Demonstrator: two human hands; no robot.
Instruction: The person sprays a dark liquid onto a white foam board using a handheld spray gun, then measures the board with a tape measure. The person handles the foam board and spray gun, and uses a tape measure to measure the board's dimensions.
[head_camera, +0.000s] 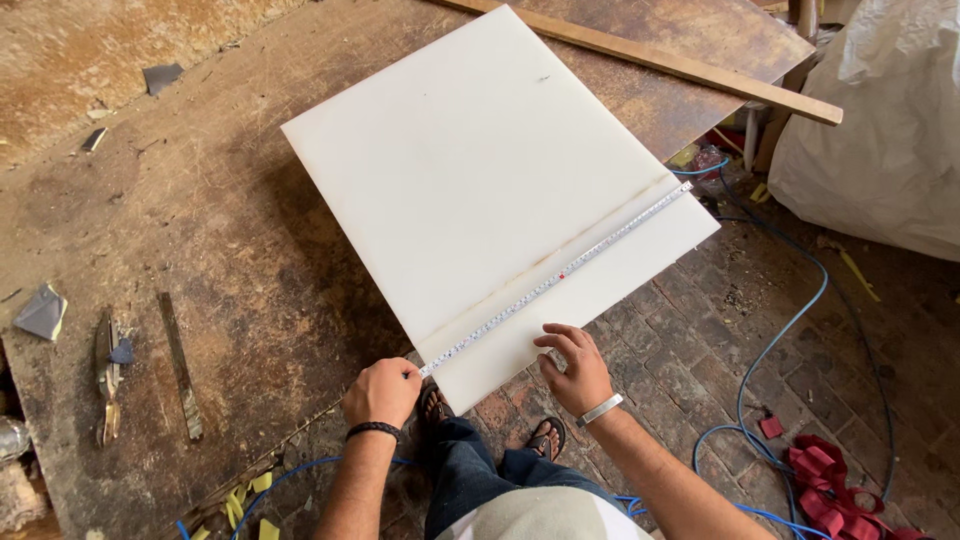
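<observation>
While our left hand (381, 392) pinches the tape measure (556, 281) at the white board's (480, 170) near corner on the counter (200, 250), our right hand (573, 367) rests open-fingered beside it, pressing the board.

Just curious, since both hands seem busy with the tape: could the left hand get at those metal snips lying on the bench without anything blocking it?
Probably yes. The left hand pins the tape measure at the white board's near edge, and the snips lie further left on bare bench. It would have to release the tape first.
</observation>
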